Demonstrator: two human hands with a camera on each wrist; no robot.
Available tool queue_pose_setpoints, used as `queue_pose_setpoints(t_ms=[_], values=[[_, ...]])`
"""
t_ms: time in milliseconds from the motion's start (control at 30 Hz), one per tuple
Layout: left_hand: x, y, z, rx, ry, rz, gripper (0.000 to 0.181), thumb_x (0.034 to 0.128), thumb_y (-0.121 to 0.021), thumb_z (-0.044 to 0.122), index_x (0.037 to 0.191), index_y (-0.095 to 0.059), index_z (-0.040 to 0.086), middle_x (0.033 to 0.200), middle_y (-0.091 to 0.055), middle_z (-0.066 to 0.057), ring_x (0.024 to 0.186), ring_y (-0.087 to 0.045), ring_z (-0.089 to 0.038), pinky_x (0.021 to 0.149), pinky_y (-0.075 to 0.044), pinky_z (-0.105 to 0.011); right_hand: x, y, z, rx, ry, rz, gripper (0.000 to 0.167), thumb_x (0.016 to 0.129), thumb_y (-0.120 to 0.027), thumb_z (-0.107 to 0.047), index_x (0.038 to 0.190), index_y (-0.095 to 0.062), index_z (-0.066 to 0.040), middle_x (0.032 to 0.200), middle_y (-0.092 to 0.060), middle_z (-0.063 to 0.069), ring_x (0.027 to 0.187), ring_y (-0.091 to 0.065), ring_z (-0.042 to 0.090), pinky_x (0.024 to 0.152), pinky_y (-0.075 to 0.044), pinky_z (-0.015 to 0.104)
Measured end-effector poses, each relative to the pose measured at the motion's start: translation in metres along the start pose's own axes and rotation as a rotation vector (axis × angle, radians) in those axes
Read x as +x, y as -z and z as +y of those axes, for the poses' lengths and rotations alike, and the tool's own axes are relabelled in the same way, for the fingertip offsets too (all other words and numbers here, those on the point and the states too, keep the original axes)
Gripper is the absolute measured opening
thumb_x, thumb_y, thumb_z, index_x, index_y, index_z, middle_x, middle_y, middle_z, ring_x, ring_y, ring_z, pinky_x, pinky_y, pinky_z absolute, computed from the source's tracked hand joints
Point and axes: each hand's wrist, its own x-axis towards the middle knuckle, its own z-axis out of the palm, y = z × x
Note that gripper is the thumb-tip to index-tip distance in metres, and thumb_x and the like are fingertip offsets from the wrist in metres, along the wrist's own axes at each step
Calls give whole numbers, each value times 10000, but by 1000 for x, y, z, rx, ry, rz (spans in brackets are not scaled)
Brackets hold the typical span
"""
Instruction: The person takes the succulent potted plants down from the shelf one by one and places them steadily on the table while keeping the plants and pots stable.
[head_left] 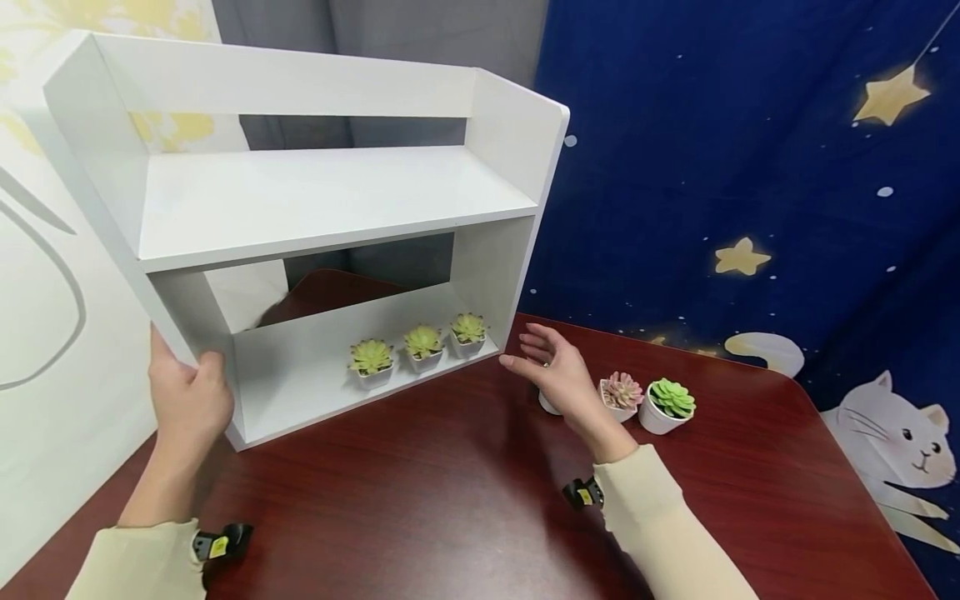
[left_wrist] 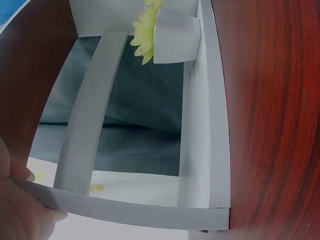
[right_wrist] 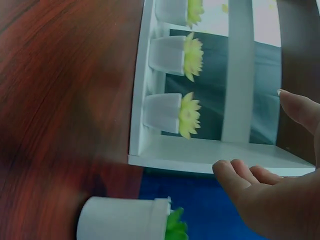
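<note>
Nearest on the near side of the counter point(head_left: 420, 500), the left hand point(head_left: 191, 396) is wrapped round the left side panel of the white shelf unit point(head_left: 322, 200), wrist below, knuckles high against its front edge. As far as the views show, that is the only firm hold; if this side were raised or pulled alone, the unit would probably twist or rack about its far corner. The right hand point(head_left: 558, 375) reaches forward by the lower right corner, palm turned in, thumb well parted from gently bent fingers, with nothing gripped; whether a fingertip brushes the panel I cannot tell. A late or shallow grip there could let that corner slip. A little farther in, three yellow-green succulents point(head_left: 423, 343) stand loose-looking in small white pots along the lower board, close to its front lip, so a forward tilt or a jolt might slide or tip them off. Beyond the right wrist, a partly hidden pot point(head_left: 548, 403), a pink succulent point(head_left: 622, 390) and a bright green succulent point(head_left: 670, 400) sit on the counter; swinging the unit or the forearm rightward could knock them over. Behind hangs a blue starry curtain point(head_left: 660, 208).
</note>
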Motion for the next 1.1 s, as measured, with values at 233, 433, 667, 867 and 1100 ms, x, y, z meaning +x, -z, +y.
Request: queue_pose_setpoints(t_ms=[233, 433, 667, 867, 1100], values=[[0, 1, 0, 4, 22, 7, 706, 932, -341, 28, 1564, -292, 339, 1486, -436, -142, 1396, -406, -299, 1199, -266, -490, 24, -18, 13, 18, -23, -33, 775, 866, -777, -169, 1519, -392, -13, 1480, -508, 237, 1374, -517, 379, 1106, -447, 480], [0, -1, 0, 11, 28, 27, 682, 931, -353, 34, 1545, -335, 329, 1445, -467, -127, 1355, -437, -263, 1163, -302, -396, 43, -36, 26, -18, -40, -9, 790, 846, -784, -164, 1512, -401, 18, 1460, -521, 256, 1340, -548, 380, 1098, -452, 474], [0, -2, 0, -2, 19, 37, 674, 933, -346, 31, 1539, -345, 326, 1448, -462, -126, 1366, -430, -253, 1172, -293, -402, 56, -52, 33, 32, -67, 34, 763, 832, -776, -138, 1488, -429, 41, 1435, -547, 254, 1344, -532, 361, 1121, -426, 471], [-1, -3, 0, -26, 30, 27, 679, 940, -348, 29, 1540, -335, 345, 1448, -458, -92, 1372, -422, -232, 1183, -292, -440, 64, -61, 34, 70, -95, 53, 765, 819, -781, -127, 1483, -438, 37, 1446, -538, 241, 1363, -511, 350, 1126, -425, 455], [-1, -2, -1, -31, 26, 19, 688, 934, -338, 24, 1543, -326, 343, 1480, -439, -123, 1392, -409, -251, 1192, -277, -490, 75, -73, 33, 38, -115, 78, 714, 799, -797, -131, 1436, -506, 10, 1416, -565, 207, 1282, -533, 295, 1092, -437, 425]])
